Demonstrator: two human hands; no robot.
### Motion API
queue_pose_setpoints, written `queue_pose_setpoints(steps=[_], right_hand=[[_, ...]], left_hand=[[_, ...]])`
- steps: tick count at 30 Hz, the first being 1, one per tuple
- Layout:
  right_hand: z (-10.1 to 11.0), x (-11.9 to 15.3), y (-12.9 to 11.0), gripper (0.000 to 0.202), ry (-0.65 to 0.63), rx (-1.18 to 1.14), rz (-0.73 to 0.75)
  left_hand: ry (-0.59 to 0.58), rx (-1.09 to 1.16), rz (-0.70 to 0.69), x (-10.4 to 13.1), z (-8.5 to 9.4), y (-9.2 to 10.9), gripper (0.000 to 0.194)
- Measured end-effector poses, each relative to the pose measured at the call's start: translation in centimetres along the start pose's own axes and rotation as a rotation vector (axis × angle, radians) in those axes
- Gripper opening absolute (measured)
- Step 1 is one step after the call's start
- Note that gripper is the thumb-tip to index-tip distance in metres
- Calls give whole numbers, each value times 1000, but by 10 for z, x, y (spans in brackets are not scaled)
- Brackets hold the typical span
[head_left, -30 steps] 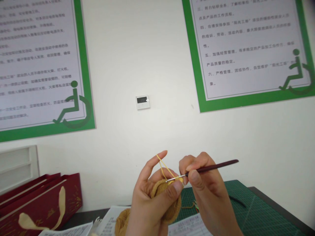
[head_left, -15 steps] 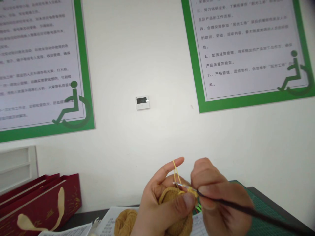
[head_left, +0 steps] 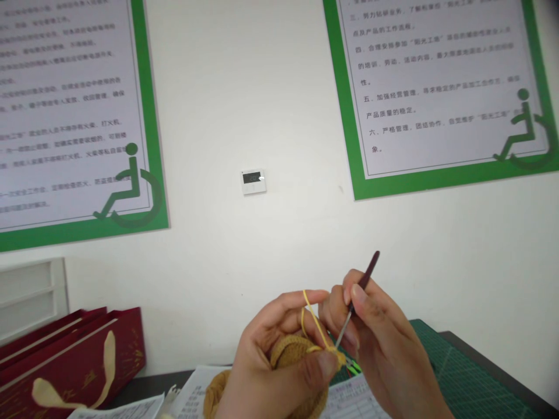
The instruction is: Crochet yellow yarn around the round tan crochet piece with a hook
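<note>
Lower centre of frame: the right hand [head_left: 384, 349] pinches the crochet hook [head_left: 358, 299], whose handle has swung from low right to steeply upward. The left hand [head_left: 271, 361] grips the mustard crocheted piece [head_left: 290, 352], yarn [head_left: 312, 314] looped over its forefinger—another stitch underway.

Single head-worn view, facing forward and tilted up more than down: a white wall with two green-bordered printed notices [head_left: 441, 93] fills the upper three quarters of the frame. The dark worktop [head_left: 144, 384] shows only along the bottom edge. Both hands sit close to the lens, lower centre.
</note>
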State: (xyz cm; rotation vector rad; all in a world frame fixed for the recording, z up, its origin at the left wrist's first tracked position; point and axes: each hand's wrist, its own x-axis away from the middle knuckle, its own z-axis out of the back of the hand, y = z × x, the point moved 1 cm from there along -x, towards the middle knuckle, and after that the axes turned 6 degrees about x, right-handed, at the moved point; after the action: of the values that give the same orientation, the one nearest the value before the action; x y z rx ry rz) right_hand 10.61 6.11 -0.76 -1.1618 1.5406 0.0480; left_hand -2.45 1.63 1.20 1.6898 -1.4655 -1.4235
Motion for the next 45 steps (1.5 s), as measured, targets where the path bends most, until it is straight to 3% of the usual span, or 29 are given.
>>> queue_pose_setpoints(steps=[3,6,9,11,17,25,39,42,45], right_hand=[[1,-2,3,27,-36,79,-21],[2,-2,3,14,-51,256,165],[2,-1,3,5,-12,334,327],[3,0,4,3,1,321,347],[7,-1,7,7,29,251,300],[12,-4,0,12,-14,290,330],[22,-3,-20,9,-164,757,721],[20,-3,-20,9,-158,779,739],[16,-3,-18,8,-94,657,674]], left_hand=[[87,-108,-137,-1,0,-3,58],[159,-130,-170,1,-1,-5,74],[196,-121,-170,3,-4,-3,70],[213,-99,-188,4,-6,-1,62],[178,-19,-191,1,-7,1,49],[193,-17,-92,2,-2,3,49],[205,37,-43,-2,-3,2,55],[187,55,-33,-3,-2,2,56],[171,67,-15,-3,-1,3,56]])
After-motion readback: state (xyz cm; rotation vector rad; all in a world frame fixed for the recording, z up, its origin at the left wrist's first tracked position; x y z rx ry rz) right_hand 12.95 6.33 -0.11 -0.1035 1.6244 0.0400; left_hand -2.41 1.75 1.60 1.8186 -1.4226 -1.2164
